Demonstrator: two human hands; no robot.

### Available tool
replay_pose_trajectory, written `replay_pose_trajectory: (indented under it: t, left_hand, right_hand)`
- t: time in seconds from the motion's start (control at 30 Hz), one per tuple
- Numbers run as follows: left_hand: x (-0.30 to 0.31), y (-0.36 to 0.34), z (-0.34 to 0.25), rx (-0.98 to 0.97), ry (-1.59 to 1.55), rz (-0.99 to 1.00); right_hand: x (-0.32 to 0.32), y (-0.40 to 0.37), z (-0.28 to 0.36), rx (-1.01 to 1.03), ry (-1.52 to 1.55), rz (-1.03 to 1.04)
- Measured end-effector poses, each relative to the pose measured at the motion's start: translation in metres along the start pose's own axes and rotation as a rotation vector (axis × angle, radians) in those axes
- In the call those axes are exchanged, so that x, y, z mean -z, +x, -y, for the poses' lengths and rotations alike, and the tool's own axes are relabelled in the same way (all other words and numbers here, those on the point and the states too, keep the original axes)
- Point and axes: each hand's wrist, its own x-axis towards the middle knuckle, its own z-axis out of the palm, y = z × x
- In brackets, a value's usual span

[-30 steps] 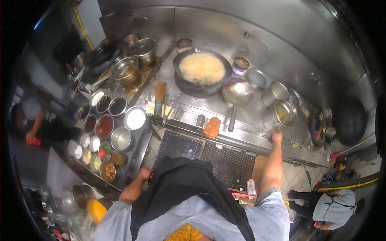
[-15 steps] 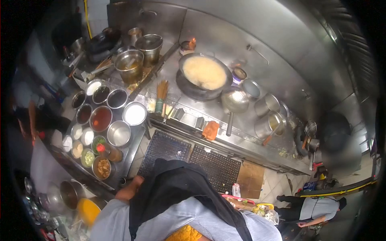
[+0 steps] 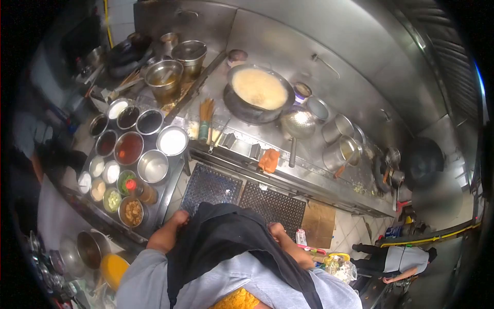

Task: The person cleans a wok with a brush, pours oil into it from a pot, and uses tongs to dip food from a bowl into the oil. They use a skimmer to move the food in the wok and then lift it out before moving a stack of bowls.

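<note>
My left hand (image 3: 179,218) hangs low at the left side of my black apron (image 3: 213,239), near the corner of the steel side counter. On the other side, my right hand (image 3: 277,229) is beside the apron's edge, above the floor mat. From above, the fingers of both hands are mostly hidden, and I make out nothing held in either. Ahead on the range sits a large wok (image 3: 254,110) full of pale, cloudy liquid (image 3: 260,88). A perforated ladle-like strainer (image 3: 297,123) rests to its right, its handle pointing towards me.
Bowls of sauces (image 3: 128,148) and a red-capped bottle (image 3: 146,194) crowd the left counter. A bamboo brush (image 3: 205,119) and an orange cloth (image 3: 269,160) lie along the range's front. Steel pots (image 3: 337,129) stand at right. Another person (image 3: 406,259) is at far right.
My right hand has come into sight beside the apron, and my left hand has moved slightly forward. The flame behind the wok no longer shows. The view has shifted a little.
</note>
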Motion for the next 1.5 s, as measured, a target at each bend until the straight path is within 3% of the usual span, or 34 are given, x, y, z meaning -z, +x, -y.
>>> replay_pose_trajectory:
  t: [0.1,0.23,0.33,0.47,0.63,0.7,0.8,0.87,0.93,0.97,1.0,1.03,1.17,1.3,1.37,1.4,1.43,1.47,1.5]
  left_hand:
    - [-0.011,-0.006,-0.001,0.044,0.054,-0.016]
    - [-0.028,-0.029,0.015,-0.060,0.549,0.083]
    - [-0.037,-0.050,0.023,-0.079,0.720,0.106]
    - [-0.040,-0.069,0.031,-0.184,0.747,0.034]
    - [-0.044,-0.064,0.006,-0.065,0.731,-0.029]
    - [-0.040,-0.043,-0.004,0.033,0.746,0.231]
    - [-0.054,-0.017,-0.006,0.093,0.664,0.164]
    - [-0.046,-0.005,-0.039,-0.059,0.725,0.017]
    - [-0.063,0.032,-0.042,0.199,0.557,-0.072]
    - [-0.044,0.041,-0.075,0.262,0.553,0.070]
    - [-0.040,0.042,-0.102,0.340,0.444,-0.121]
    - [-0.034,0.058,-0.106,0.348,0.350,-0.124]
    - [0.009,0.063,-0.193,0.237,0.014,-0.514]
    - [0.080,0.070,-0.259,0.210,-0.430,-0.492]
    - [0.132,0.067,-0.282,-0.102,-0.285,-0.681]
    - [0.158,0.068,-0.293,-0.147,-0.462,-0.733]
    - [0.193,0.070,-0.299,-0.031,-0.455,-0.693]
    - [0.224,0.079,-0.290,-0.231,-0.405,-0.793]
    - [0.265,0.075,-0.307,-0.136,-0.405,-0.850]
  right_hand:
    - [0.000,0.000,0.039,-0.149,0.159,-0.216]
    - [0.007,0.008,0.049,-0.090,0.101,-0.146]
    - [0.011,0.022,0.063,-0.027,0.076,-0.095]
    - [0.034,0.017,0.070,-0.092,0.474,-0.048]
    - [0.056,0.004,0.041,-0.040,0.202,0.077]
    - [0.062,-0.005,0.019,0.015,0.184,0.109]
    - [0.087,0.001,-0.008,0.054,0.179,0.136]
    - [0.112,0.009,-0.029,0.062,0.175,0.120]
    - [0.141,0.026,-0.048,0.078,0.178,0.080]
    - [0.155,0.033,-0.054,0.085,0.182,0.060]
    - [0.172,0.043,-0.058,0.090,0.194,0.031]
    - [0.186,0.052,-0.062,0.084,0.205,0.007]
    - [0.202,0.077,-0.066,0.067,0.226,-0.046]
    - [0.195,0.086,-0.059,0.055,0.240,-0.043]
    - [0.185,0.080,-0.063,0.043,0.252,-0.040]
    - [0.179,0.072,-0.063,0.034,0.256,-0.037]
    - [0.169,0.064,-0.064,0.020,0.261,-0.033]
    - [0.162,0.060,-0.060,0.004,0.272,-0.038]
    - [0.150,0.055,-0.057,-0.014,0.279,-0.031]
